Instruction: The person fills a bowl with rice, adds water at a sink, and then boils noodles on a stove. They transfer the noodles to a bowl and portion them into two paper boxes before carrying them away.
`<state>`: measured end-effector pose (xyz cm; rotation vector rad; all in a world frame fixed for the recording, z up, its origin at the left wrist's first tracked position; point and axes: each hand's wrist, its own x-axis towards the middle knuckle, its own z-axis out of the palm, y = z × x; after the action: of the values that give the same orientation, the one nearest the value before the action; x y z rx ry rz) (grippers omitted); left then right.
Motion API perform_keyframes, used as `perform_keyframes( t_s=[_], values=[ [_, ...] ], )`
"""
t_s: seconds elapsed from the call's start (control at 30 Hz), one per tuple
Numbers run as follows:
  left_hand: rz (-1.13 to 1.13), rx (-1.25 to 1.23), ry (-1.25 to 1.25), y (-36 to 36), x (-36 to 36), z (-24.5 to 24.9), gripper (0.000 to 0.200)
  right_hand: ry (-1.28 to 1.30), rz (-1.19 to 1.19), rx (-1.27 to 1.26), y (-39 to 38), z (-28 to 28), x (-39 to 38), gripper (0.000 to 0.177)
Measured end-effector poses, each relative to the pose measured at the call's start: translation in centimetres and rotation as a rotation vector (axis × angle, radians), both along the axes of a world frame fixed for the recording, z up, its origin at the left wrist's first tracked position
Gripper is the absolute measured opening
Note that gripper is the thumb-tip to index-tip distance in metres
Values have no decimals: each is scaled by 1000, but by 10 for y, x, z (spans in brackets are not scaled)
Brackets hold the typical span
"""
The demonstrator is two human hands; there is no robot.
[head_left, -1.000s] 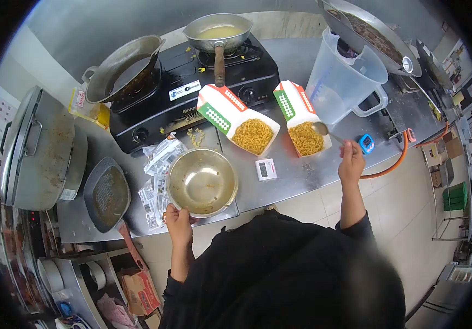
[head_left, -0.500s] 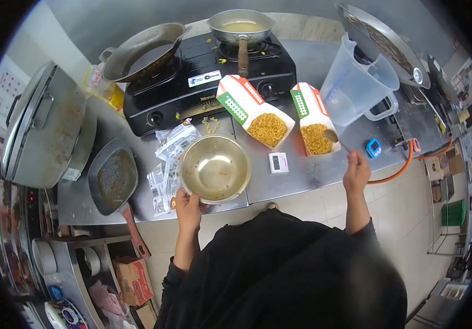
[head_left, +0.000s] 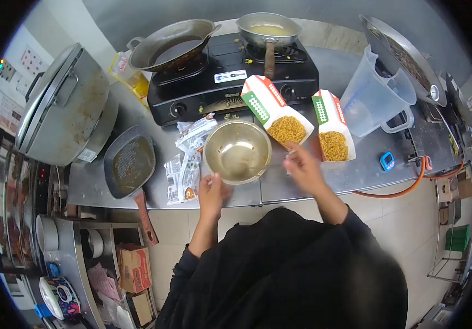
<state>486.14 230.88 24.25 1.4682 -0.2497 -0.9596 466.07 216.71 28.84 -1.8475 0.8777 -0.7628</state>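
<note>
A round metal bowl (head_left: 237,156) with a few food specks inside stands near the counter's front edge. My left hand (head_left: 210,197) is at its lower-left rim, thumb side up against the edge, other fingers blurred below it. My right hand (head_left: 306,171) is to the right of the bowl, closed around the end of a thin spoon (head_left: 271,165) whose handle crosses the bowl's rim. Just beyond that hand are two paper food boxes of cooked noodles, the left box (head_left: 264,104) and the right box (head_left: 329,109), both with open printed lids.
A black gas stove (head_left: 230,98) carries a wok (head_left: 164,49) and a long-handled pan (head_left: 269,30). Torn packets (head_left: 184,170) and a grill pan (head_left: 129,162) lie left of the bowl. A plastic jug (head_left: 370,98) and a blue timer (head_left: 387,161) are on the right.
My right hand has brought the spoon left and down, from above the right noodle box to the bowl. My left hand stays by the bowl's rim. The camera view has shifted.
</note>
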Motion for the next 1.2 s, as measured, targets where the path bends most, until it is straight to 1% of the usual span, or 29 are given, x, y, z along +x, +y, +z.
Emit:
perform_keyframes(
  t_s=[0.07,0.13,0.17,0.2,0.27,0.3,0.37,0.4,0.47,0.5,0.57,0.6,0.7,0.73,0.83,0.93,1.0,1.03,1.1,1.13,1.2],
  values=[
    [-237,203,-33,12,2,7,28,-43,-286,-87,-35,-13,-31,37],
    [-685,285,-99,11,-7,24,33,-17,-502,-301,-84,-32,-77,35],
    [-908,334,-131,10,-12,32,35,198,-561,-458,-99,-32,-100,35],
    [-959,233,-101,2,-19,37,36,417,-613,-611,-111,-32,-118,34],
    [-1055,26,-41,-27,-43,44,42,448,-540,-136,-133,-44,-139,34],
    [-954,20,23,-43,-56,43,43,457,-496,98,-142,-51,-149,34],
    [-752,11,154,-79,-85,34,48,351,-461,330,-138,-47,-146,34],
    [-687,22,117,-97,-96,29,48,297,-436,443,-136,-44,-142,34],
    [-550,42,43,-130,-113,23,50,303,-452,411,-141,-50,-139,33],
    [-453,55,70,-141,-117,23,48,307,-458,394,-145,-56,-138,32],
    [-259,84,121,-161,-126,27,46,472,-421,118,-156,-73,-139,31],
    [-175,115,162,-170,-125,25,41,551,-402,-20,-160,-81,-142,31],
    [-150,193,122,-183,-123,22,38,441,-442,24,-155,-75,-142,31],
    [-146,185,104,-189,-120,15,35,420,-453,58,-152,-68,-141,31],
    [-59,172,14,-208,-116,-16,30,213,-446,109,-151,-81,-147,31],
    [-111,296,-300,-219,-113,-31,31,37,-381,299,-151,-81,-151,32],
    [-105,269,-311,-223,-114,-32,23,91,-277,379,-156,-81,-158,29],
    [-107,259,-317,-224,-115,-32,20,2,-257,489,-155,-83,-163,30],
    [-6,172,-175,-221,-116,-21,18,-170,-205,719,-155,-85,-164,33],
    [25,125,-105,-221,-119,-17,17,-200,-160,778,-154,-79,-168,34],
    [7,152,13,-222,-116,-20,22,-269,-78,895,-148,-66,-172,37]
  ],
)
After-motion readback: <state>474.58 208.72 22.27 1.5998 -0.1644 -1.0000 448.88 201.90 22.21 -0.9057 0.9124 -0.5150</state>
